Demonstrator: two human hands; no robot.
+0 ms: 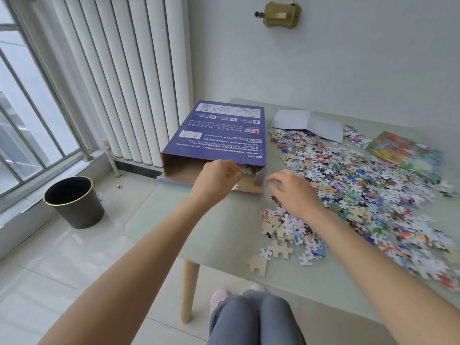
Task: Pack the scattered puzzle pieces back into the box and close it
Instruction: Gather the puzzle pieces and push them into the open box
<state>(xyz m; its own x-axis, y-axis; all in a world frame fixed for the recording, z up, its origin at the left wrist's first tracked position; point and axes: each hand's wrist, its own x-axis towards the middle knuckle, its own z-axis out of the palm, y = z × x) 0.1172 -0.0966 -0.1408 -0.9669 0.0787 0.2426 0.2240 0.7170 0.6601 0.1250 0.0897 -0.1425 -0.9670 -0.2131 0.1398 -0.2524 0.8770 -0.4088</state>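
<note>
On table (pixel 224 247), box (pixel 219 135) lengthwise, mouth toward person.

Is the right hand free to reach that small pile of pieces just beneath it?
Probably yes: the right hand hovers right above the pile, with nothing between them.

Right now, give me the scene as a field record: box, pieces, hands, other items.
box: purple box lying flat at the table's left edge, near end open
pieces: most scattered on the table right of the box; a few inside the opening
left hand: at the box opening, fingers curled; contents unclear
right hand: open, over the pile
other: white paper; black bin on the floor
</note>
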